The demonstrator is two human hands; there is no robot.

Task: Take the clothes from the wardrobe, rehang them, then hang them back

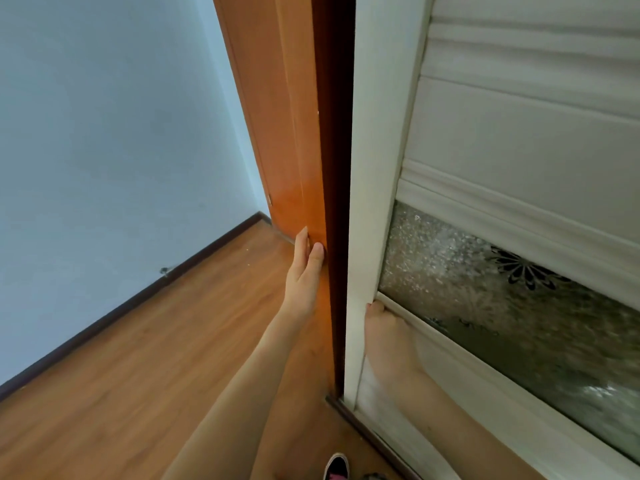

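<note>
The wardrobe's white sliding door (374,168) fills the right of the view, with ribbed panels above and a frosted glass band with a black flower pattern (485,289). Its left edge stands against the orange wooden side panel (298,150), with only a dark narrow gap between them. My left hand (304,271) lies flat against that orange panel, fingers straight and pointing up. My right hand (384,330) presses on the white door, fingertips hooked on the moulding under the glass by the door's left stile. No clothes or hangers are visible.
A pale blue wall (104,150) with a dark skirting board runs along the left. Wooden laminate floor (138,375) spreads below. The door's floor track (363,431) runs bottom right, and a dark shoe with pink trim (336,467) shows at the bottom edge.
</note>
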